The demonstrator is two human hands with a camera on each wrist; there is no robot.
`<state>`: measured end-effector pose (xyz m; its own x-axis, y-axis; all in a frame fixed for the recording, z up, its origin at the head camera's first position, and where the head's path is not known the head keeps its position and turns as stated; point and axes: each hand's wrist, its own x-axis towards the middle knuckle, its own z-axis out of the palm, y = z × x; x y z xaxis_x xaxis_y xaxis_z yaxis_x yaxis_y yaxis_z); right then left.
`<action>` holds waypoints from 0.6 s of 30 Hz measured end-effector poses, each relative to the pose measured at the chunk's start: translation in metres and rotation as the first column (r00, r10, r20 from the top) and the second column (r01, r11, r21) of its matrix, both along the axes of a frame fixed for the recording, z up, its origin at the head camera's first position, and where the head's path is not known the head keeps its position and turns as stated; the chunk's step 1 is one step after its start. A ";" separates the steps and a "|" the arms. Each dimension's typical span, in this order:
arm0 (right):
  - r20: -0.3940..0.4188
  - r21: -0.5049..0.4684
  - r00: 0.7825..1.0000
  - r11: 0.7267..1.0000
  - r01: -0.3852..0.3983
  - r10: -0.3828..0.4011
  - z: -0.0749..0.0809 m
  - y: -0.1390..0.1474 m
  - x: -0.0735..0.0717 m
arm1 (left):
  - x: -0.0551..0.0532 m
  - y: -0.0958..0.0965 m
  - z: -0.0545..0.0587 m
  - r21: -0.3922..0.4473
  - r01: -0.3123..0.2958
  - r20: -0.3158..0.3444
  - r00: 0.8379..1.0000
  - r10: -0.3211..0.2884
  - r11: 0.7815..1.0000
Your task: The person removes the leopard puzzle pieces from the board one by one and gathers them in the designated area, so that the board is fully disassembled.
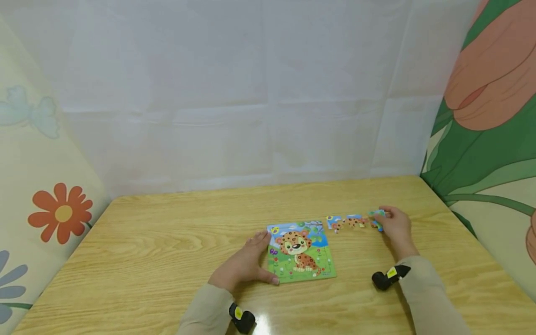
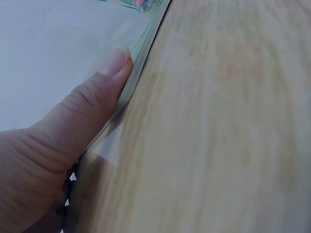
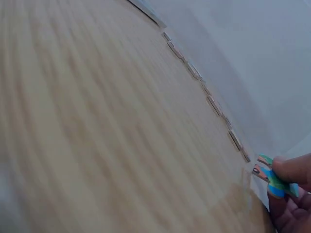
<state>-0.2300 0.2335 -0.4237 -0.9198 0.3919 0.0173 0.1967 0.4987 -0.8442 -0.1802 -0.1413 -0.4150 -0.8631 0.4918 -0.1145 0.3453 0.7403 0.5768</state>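
Note:
A square jigsaw puzzle (image 1: pixel 301 253) with a spotted leopard cub on a green and blue ground lies on the table. My left hand (image 1: pixel 247 263) grips its left side, the thumb at the lower left corner and the fingers at the upper left. The left wrist view shows the thumb (image 2: pixel 92 92) against the puzzle's edge (image 2: pixel 142 60). To the right, my right hand (image 1: pixel 395 228) pinches a green and blue puzzle piece (image 3: pixel 276 184) between thumb and fingers. That piece is at the right end of a row of loose puzzle pieces (image 1: pixel 355 220).
The wooden table (image 1: pixel 167 242) reaches back to a white sheet (image 1: pixel 188 116). Painted panels with flowers (image 1: pixel 494 83) stand at both sides. Each wrist carries a small black camera (image 1: pixel 242 319). The loose pieces lie flat beyond the puzzle's upper right corner.

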 end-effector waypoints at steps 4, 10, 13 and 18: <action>0.048 0.077 0.997 0.995 -0.065 0.062 0.002 0.000 -0.002 | 0.000 0.000 0.001 -0.002 0.000 0.001 1.000 0.000 1.000; 0.113 0.193 0.988 0.973 -0.126 0.106 0.004 -0.001 -0.005 | 0.000 -0.001 0.000 -0.008 0.002 0.000 1.000 -0.002 1.000; 0.119 0.250 0.988 0.959 -0.130 0.103 0.004 -0.001 -0.007 | 0.000 -0.001 0.000 -0.014 0.005 -0.006 1.000 -0.005 1.000; 0.093 0.248 0.991 0.962 -0.116 0.096 0.002 -0.002 -0.005 | 0.000 -0.001 0.000 -0.018 0.009 -0.006 1.000 -0.009 1.000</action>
